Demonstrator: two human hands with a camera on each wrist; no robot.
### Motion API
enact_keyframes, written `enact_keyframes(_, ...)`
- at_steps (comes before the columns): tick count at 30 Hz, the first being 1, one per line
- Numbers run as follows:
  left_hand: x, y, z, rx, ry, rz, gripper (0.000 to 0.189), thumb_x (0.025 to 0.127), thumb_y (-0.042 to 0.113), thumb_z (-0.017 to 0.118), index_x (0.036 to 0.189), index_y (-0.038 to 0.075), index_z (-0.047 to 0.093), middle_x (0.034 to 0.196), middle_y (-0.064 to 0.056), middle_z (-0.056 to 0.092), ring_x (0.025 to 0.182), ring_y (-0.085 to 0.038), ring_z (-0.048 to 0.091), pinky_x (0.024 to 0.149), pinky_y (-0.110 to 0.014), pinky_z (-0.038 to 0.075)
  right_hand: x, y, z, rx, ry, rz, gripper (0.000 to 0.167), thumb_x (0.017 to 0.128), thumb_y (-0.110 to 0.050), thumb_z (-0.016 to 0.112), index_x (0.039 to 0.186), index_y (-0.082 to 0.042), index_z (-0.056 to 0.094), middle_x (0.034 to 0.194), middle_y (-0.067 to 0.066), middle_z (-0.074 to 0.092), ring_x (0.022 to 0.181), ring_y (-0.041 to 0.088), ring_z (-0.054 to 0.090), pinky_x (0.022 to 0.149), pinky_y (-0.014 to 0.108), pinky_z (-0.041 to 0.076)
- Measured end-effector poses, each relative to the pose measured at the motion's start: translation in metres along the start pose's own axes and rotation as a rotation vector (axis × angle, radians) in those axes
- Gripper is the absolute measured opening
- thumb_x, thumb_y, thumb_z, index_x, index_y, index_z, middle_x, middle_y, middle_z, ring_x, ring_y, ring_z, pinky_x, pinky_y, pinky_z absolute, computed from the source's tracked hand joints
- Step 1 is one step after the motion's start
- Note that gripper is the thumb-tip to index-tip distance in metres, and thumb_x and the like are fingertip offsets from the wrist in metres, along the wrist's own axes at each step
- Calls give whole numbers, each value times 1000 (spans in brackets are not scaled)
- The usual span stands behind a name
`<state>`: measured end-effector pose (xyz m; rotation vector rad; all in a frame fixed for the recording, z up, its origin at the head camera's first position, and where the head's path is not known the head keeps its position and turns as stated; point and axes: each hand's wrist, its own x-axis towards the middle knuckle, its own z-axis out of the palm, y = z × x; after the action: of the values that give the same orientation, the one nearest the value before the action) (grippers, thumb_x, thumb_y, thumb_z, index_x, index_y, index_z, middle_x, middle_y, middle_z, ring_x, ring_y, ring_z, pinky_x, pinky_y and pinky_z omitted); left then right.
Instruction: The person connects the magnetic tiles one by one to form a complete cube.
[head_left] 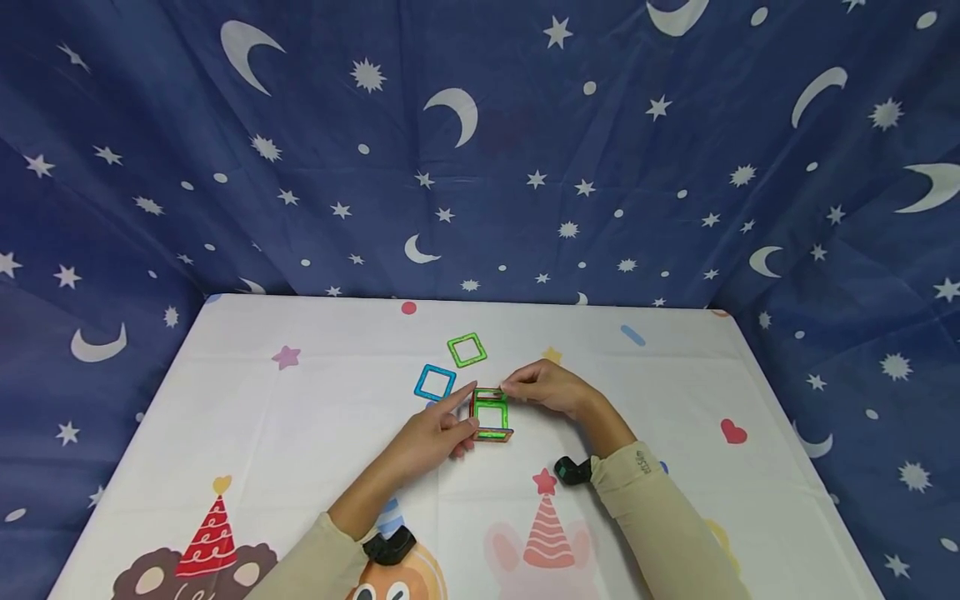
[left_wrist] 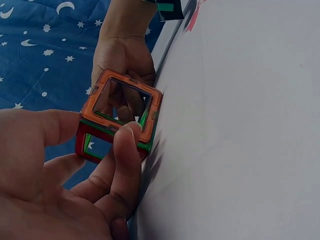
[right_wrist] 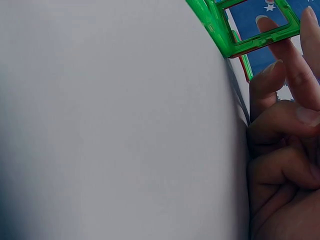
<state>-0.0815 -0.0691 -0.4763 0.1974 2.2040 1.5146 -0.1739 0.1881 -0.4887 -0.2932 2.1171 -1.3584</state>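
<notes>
A small open box of square magnetic tiles stands on the table between the hands. It has an orange tile (left_wrist: 155, 112) on the near side, a red tile (left_wrist: 80, 142) on the left and green tiles (head_left: 491, 404) at the base and back. My left hand (head_left: 435, 437) holds the box from the left, its thumb against the orange tile and a finger reaching to the back left corner. At the back right corner, my right hand (head_left: 555, 390) pinches a green tile (right_wrist: 265, 40); one finger shows through that tile's window. Its lower fingers are curled beside the tabletop.
Behind the box, a loose blue square tile (head_left: 421, 379) and a loose green square tile (head_left: 453, 354) lie flat. The white tablecloth (head_left: 337, 417) carries printed party figures and shapes. A blue curtain (head_left: 510, 225) with moons and stars hangs around the back and sides.
</notes>
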Motion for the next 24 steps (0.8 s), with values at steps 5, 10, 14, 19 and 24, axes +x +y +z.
enact_keyframes(5,0,-2,2,1,-9,-1,61,103,37,59,159,35,35,82,-4,71,72,-18,65,68,-29,46,-1,0,1,2,-1,2,28,94,-30,75,106,-5,80,78,-4,59,75,16,48,68,27,42)
enact_keyframes(10,2,-4,3,6,-5,-2,60,105,36,57,160,36,32,82,-4,70,72,-17,63,69,-31,46,1,0,0,6,-2,6,28,95,-31,75,106,-6,80,75,-4,55,71,16,46,66,27,40)
enact_keyframes(14,2,-6,4,-2,-2,1,60,105,33,56,160,34,32,81,-4,70,71,-17,63,71,-31,48,2,2,1,17,-9,17,28,94,-31,75,105,-6,80,74,-4,56,72,15,46,65,26,40)
enact_keyframes(19,2,-6,4,0,-1,5,59,106,31,54,160,33,33,81,-4,70,71,-16,64,73,-31,49,1,3,1,22,-17,12,28,94,-30,75,104,-4,80,74,-4,55,72,16,46,65,26,40)
enact_keyframes(24,1,-5,3,36,9,16,62,104,42,58,160,34,33,81,-2,70,72,-16,65,72,-31,48,0,0,0,18,-13,-1,28,94,-31,76,104,-5,80,76,-5,57,74,14,47,67,26,40)
